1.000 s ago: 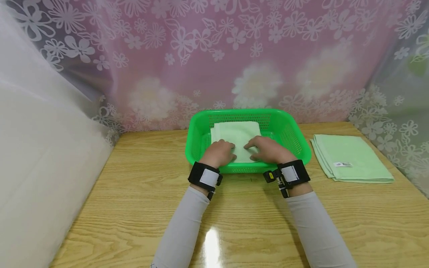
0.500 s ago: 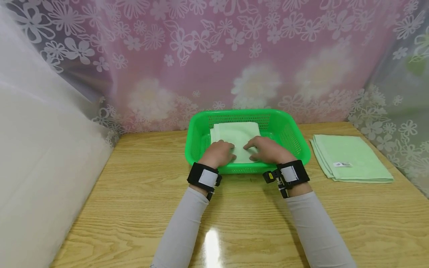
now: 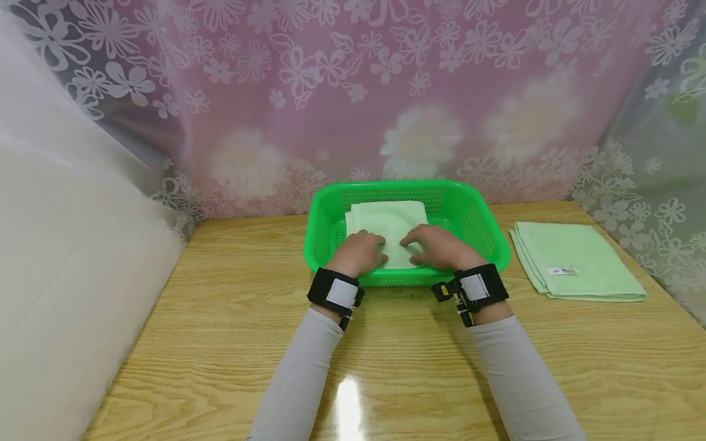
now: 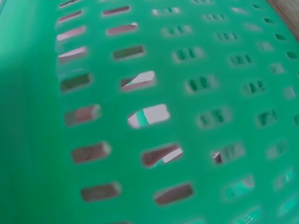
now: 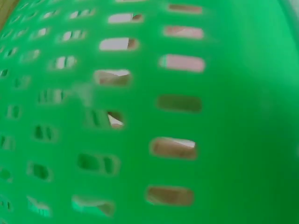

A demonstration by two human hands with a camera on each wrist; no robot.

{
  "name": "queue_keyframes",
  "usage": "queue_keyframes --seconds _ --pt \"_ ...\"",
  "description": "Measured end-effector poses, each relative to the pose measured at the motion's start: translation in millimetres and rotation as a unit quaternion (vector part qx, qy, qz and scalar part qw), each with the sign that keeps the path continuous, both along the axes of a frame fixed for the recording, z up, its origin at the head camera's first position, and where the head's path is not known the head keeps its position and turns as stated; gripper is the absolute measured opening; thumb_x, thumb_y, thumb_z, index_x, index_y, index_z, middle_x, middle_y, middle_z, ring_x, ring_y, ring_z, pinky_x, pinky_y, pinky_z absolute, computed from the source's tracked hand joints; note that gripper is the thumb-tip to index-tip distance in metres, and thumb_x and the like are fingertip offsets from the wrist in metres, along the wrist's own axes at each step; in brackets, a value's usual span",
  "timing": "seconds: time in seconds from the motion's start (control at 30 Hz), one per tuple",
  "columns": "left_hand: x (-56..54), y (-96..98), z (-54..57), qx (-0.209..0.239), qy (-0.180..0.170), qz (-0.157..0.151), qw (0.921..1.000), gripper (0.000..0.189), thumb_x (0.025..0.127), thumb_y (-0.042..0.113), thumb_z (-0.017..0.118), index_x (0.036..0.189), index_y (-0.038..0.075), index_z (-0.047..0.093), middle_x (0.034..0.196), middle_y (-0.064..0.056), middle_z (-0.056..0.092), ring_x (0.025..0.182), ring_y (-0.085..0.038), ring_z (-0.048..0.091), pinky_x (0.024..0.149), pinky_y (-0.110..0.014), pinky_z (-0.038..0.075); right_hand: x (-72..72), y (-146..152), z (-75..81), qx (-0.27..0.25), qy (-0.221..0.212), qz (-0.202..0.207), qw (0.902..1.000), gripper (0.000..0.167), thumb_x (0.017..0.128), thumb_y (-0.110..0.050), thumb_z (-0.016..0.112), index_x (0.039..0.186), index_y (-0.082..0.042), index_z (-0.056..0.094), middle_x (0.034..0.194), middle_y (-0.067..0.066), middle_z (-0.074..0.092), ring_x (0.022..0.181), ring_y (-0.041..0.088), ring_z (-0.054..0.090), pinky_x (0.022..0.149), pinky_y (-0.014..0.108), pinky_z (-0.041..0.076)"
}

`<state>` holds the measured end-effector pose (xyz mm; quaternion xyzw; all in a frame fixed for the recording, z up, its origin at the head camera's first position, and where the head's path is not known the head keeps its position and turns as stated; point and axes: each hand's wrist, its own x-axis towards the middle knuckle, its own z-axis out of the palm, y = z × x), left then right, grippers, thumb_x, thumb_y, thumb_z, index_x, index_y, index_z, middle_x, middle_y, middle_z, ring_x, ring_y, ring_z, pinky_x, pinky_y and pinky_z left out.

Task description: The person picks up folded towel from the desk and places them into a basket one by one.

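My forearms lie over a glossy wooden desk (image 3: 220, 343), and beyond my hands a pink flowered curtain (image 3: 353, 92) closes off the back, with pale sheer cloth (image 3: 66, 257) well off to my left. Just past my wrists stands a green slotted basket (image 3: 480, 214), and inside it my left hand (image 3: 361, 252) and right hand (image 3: 438, 246) rest side by side, fingers loosely bent, on a folded pale towel (image 3: 391, 217), grasping nothing that I can make out. Well to the right of my right hand a folded light green towel (image 3: 576, 260) lies flat on the desk; both wrist views show only blurred basket wall.
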<state>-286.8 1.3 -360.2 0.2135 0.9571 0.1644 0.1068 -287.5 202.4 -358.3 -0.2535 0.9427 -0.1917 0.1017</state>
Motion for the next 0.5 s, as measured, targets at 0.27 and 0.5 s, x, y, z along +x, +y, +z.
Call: queue_keyframes --seconds 0.27,0.5 --pt "0.5 -4.3 5.5 0.035 -0.008 0.007 0.9993 0.049 0.107 0.025 0.062 0.152 0.007 0.056 0.153 -0.015 0.059 0.150 -0.036 0.048 0.122 -0.047 0.042 2.9 -6.0 4.5 0.002 0.022 -0.003 0.9997 0.037 0.105 -0.016 0.062 0.135 0.006 0.067 0.140 0.026 0.065 0.137 0.047 0.056 0.114 0.059 0.046" --pt "7.9 -10.5 22.7 0.059 0.000 0.002 0.9983 0.056 0.109 0.029 0.058 0.160 0.008 0.045 0.157 -0.022 0.052 0.148 -0.041 0.047 0.122 -0.051 0.041 11.0 -10.1 16.5 -0.030 0.036 -0.034 0.9983 0.046 0.110 -0.021 0.055 0.147 0.006 0.056 0.151 0.029 0.055 0.145 0.048 0.047 0.118 0.061 0.041"
